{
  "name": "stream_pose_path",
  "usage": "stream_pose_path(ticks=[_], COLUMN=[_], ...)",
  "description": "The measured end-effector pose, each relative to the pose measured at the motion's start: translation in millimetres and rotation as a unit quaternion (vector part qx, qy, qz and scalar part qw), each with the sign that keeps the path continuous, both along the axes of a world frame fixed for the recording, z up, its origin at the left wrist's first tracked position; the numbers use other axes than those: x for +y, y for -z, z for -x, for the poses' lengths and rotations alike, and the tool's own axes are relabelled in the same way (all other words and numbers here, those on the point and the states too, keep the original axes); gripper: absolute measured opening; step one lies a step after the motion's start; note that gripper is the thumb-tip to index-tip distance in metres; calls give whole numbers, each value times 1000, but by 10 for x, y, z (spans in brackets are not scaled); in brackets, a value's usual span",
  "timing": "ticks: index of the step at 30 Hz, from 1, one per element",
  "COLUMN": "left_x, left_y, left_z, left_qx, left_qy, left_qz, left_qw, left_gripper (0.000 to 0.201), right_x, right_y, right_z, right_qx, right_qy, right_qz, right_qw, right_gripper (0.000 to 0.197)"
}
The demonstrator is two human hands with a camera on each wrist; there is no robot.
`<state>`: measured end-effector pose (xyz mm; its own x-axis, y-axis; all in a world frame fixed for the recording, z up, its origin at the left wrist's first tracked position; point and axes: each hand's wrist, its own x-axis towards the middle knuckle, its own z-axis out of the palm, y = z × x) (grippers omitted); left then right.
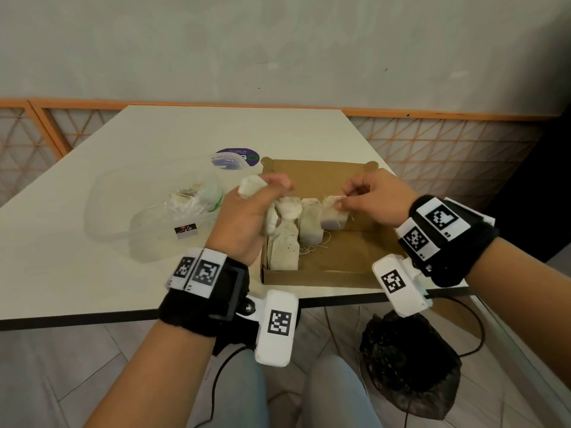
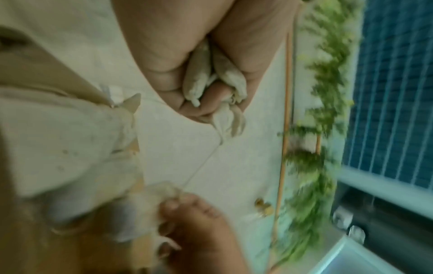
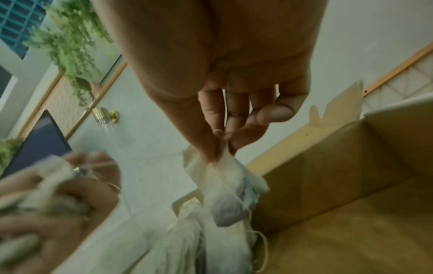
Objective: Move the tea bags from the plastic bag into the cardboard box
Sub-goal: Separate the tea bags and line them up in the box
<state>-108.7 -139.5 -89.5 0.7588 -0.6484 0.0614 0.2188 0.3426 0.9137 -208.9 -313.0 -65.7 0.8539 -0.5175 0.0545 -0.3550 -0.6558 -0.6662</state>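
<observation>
Left hand (image 1: 247, 211) grips bunched tea bags (image 1: 251, 186); right hand (image 1: 370, 196) pinches one tea bag (image 1: 332, 216) over cardboard box (image 1: 340, 261)

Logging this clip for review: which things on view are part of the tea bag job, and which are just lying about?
Part of the job:
- left hand, gripping a bunch of tea bags
- right hand, pinching one tea bag
- cardboard box
- plastic bag with more bags inside

Lying about:
- purple-labelled lid
- black bag on floor

tea bags (image 1: 309, 222): off-white, brown-speckled
cardboard box (image 1: 346, 257): plain brown
plastic bag (image 1: 185, 208): clear
table (image 1: 77, 242): cream, dark edge
wrist bands (image 1: 216, 291): black, with black-and-white square-patterned tags
</observation>
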Motion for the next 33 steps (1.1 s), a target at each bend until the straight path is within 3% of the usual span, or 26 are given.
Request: stream_pose_path(ticks=[4,7,10,12,15,17,21,24,27,30,33], left_x=[121,174,184,144,34,-32,-152,-207,-201,-166,-110], left_y=[-69,-49,-51,-56,-32,-22,10,30,45,74,77], left_z=[-51,-76,-105,-111,-58,18,117,143,143,111,90], left_qx=[195,236,242,216,118,58,-40,-110,-169,-186,-128], left_qy=[76,86,81,78,42,22,5,16,20,-2,7], left_qz=[185,241,254,214,88,18,-72,-127,-166,-181,-171], left_qw=[960,937,933,949,988,998,997,986,971,966,977], left_gripper=[2,5,4,3,14,14,11,21,13,14,15], right_x=[-82,-120,-114,-84,-39,8,78,109,80,38,-16], right_y=[-2,-17,-26,-39,-88,-139,-248,-323,-372,-373,-327], right_z=[21,34,44,40,5,-20,-30,-13,15,47,73], right_qx=[64,86,90,93,80,57,16,6,-6,-11,-7], right_qy=[0,8,4,-9,-30,-38,-50,-63,-59,-48,-33], right_qz=[46,58,57,48,23,-11,-60,-67,-69,-55,-42], right_qw=[997,995,994,994,996,998,997,996,996,997,999], right_gripper=[6,8,7,8,12,8,6,7,12,13,11])
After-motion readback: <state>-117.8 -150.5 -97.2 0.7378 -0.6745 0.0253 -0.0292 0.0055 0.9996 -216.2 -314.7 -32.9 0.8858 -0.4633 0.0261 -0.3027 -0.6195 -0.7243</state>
